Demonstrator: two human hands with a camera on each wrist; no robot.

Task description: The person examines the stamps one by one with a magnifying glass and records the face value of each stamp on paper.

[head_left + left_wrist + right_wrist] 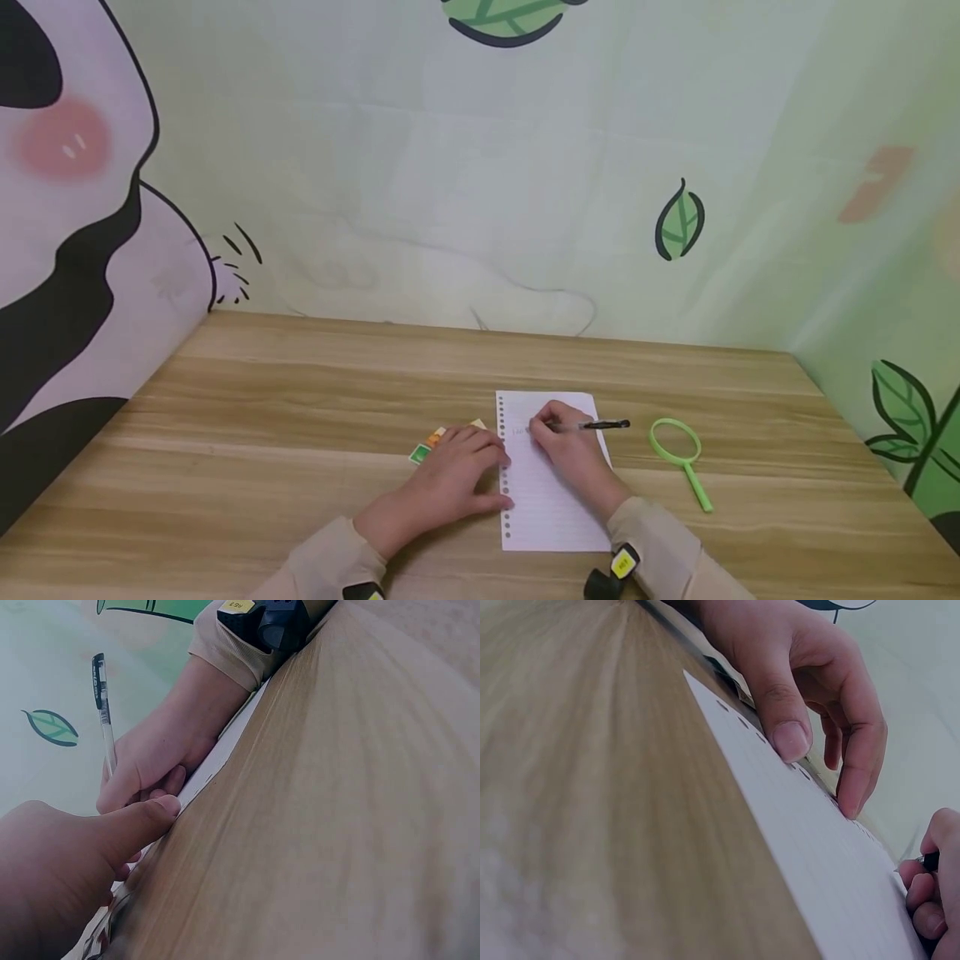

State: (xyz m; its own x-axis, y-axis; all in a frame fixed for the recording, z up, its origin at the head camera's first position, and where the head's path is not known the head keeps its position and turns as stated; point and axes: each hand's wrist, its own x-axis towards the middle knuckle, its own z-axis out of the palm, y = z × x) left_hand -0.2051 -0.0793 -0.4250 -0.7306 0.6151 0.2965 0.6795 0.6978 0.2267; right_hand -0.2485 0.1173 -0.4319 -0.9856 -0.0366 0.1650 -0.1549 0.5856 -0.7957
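A lined, loose-leaf sheet of paper (pixel 553 527) with punched holes down its left edge lies on the wooden table. My right hand (pixel 576 457) rests on its upper part and pinches a clear-barrelled pen with a black cap end (pixel 611 424). Small faint marks sit on the page just left of the pen's tip. My left hand (pixel 459 473) lies at the holed edge, thumb and fingertips touching the paper; in the right wrist view its fingers (pixel 784 712) are loosely bent. Colourful card-like pieces (pixel 420 453) lie partly hidden beneath the left hand.
To the right of the paper lies a green magnifying glass (pixel 698 487), its handle toward me. The wooden table (pixel 300 400) runs back to a wall (pixel 420 183) printed with a panda and leaves. Both sleeved wrists wear small black devices.
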